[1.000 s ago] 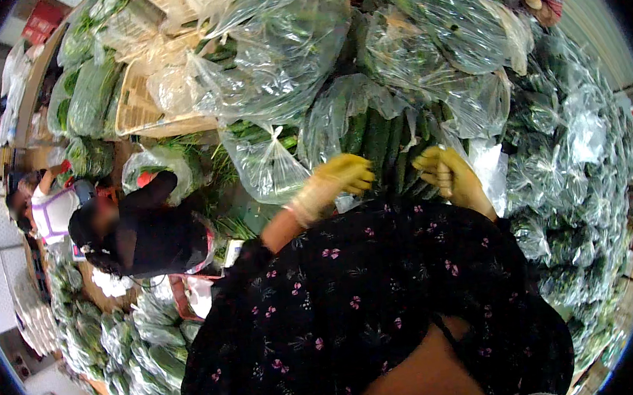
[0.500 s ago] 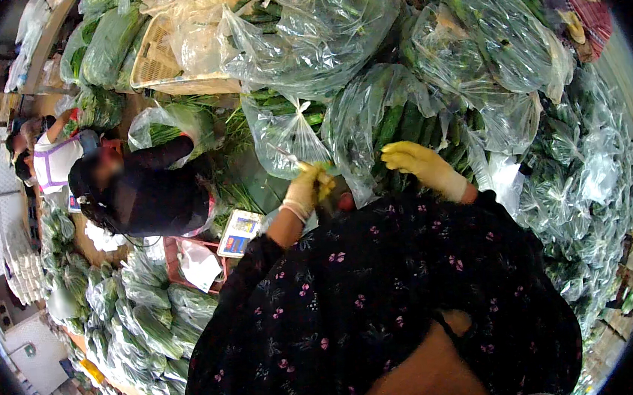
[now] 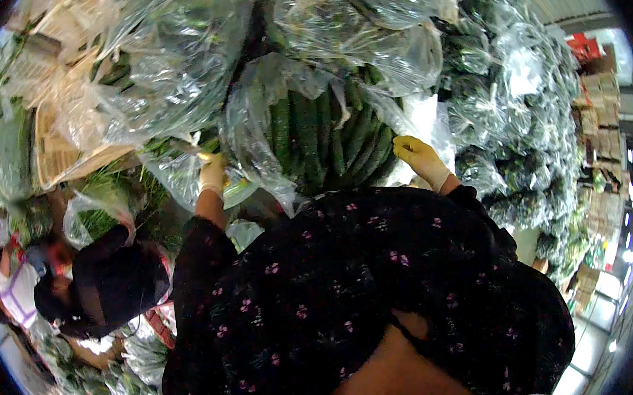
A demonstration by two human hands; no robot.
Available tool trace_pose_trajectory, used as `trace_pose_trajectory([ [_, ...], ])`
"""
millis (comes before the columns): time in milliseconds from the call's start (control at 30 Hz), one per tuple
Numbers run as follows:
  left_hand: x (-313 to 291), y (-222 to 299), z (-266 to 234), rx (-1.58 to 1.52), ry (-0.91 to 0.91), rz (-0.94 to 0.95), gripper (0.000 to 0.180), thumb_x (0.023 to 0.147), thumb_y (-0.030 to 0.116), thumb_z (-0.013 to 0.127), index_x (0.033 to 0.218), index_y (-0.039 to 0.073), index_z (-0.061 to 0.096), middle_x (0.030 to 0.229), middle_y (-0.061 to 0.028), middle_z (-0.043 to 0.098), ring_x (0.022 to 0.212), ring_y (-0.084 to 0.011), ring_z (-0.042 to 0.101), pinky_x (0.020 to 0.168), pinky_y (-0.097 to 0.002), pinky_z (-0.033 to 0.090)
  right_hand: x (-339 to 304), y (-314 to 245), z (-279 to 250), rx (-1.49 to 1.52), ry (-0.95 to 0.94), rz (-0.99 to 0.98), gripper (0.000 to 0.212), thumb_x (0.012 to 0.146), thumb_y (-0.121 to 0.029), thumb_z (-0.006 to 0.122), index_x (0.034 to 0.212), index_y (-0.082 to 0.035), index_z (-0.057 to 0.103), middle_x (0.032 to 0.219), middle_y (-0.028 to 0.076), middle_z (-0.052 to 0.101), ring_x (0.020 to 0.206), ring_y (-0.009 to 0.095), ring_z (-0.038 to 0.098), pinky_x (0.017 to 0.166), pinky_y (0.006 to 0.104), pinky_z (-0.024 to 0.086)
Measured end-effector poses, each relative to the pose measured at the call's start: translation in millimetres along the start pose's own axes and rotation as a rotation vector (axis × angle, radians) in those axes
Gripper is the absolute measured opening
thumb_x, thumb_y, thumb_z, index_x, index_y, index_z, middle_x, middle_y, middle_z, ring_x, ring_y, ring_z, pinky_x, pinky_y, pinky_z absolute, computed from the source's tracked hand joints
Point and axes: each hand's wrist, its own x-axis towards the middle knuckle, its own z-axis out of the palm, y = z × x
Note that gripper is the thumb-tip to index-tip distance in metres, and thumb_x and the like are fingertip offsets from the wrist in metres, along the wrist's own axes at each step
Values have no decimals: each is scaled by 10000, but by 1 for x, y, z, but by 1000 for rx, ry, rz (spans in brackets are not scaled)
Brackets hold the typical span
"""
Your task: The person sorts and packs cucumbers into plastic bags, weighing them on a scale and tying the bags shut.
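In the middle, an opened clear plastic bag (image 3: 252, 101) lies around a row of long dark green cucumbers (image 3: 333, 132). My right hand (image 3: 420, 160), in a yellow glove, is at the right side of the cucumbers, its fingers closed at the bag's edge. To the left, my left hand (image 3: 211, 175), also gloved, is closed around a thin tool (image 3: 201, 154); whether it is a knife or scissors cannot be made out. Just past that hand lies another clear bag (image 3: 171, 169) with green vegetables inside.
Large filled plastic bags (image 3: 184, 66) crowd the far side, beside a tan plastic crate (image 3: 56, 149). More bagged vegetables (image 3: 504, 106) are heaped at the right. A person in black (image 3: 102, 284) is at the left, near loose green stalks (image 3: 131, 187).
My view has swung to the right. My hands have moved farther apart, and the right one has come to the right side of the cucumbers, its fingers now closed. The opened bag shows more fully.
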Motion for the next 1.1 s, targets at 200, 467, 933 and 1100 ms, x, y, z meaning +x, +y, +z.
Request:
trace_pose_trajectory([
  [200,-99,45,-4,-343,-30,76,306,838,300,577,969,24,568,692,-20,543,550,-129,484,505,-263,397,-8,40,-41,-565,309,-107,575,770,-302,617,1242,-15,453,1248,188,477,1157,331,452,970,373,367],
  [467,-225,107,70,130,-10,843,169,824,130,593,946,15,610,867,-112,626,794,-198,586,734,-298,464,60,-11,-17,-845,236,-330,420,735,-220,611,1113,-61,518,1089,139,566,1010,341,529,838,445,430],
  [933,-297,98,194,1131,25,796,612,682,241,676,1236,117,444,1396,-192,245,1214,-380,356,947,-474,374,166,42,-110,-804,137,-609,186,794,-233,522,890,-106,619,855,116,615,845,329,580,731,427,455],
  [1100,-301,39,207,958,-19,532,538,681,194,664,1191,180,494,1401,-145,280,1165,-369,427,896,-458,415,103,38,-108,-768,352,-896,297,758,-204,567,1026,-77,583,1001,138,585,973,335,528,817,429,412],
])
